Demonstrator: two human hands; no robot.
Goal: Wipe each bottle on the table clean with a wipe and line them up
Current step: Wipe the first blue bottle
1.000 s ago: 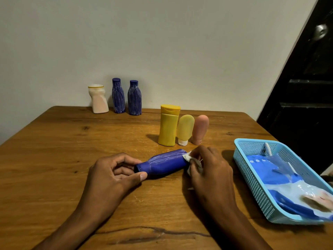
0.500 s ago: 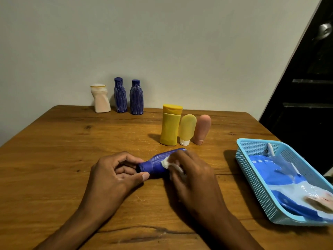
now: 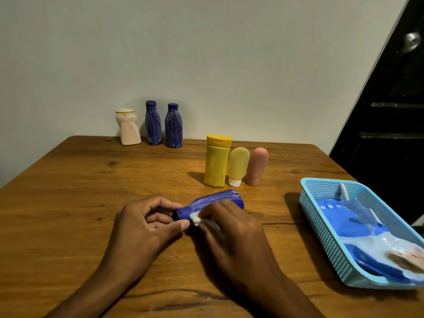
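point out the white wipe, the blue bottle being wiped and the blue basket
wipe [image 3: 195, 218], head view, its exposed white tip
blue bottle [image 3: 218, 199], head view, ribbed body
blue basket [image 3: 321, 216], head view, left mesh wall

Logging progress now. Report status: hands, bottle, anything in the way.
Left hand grips cap end of the lying blue bottle. Right hand presses wipe on its neck. Nothing in the way.

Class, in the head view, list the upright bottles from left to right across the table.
Cream bottle → first blue ribbed bottle → second blue ribbed bottle → yellow flip-cap bottle → pale yellow tube → pink tube.
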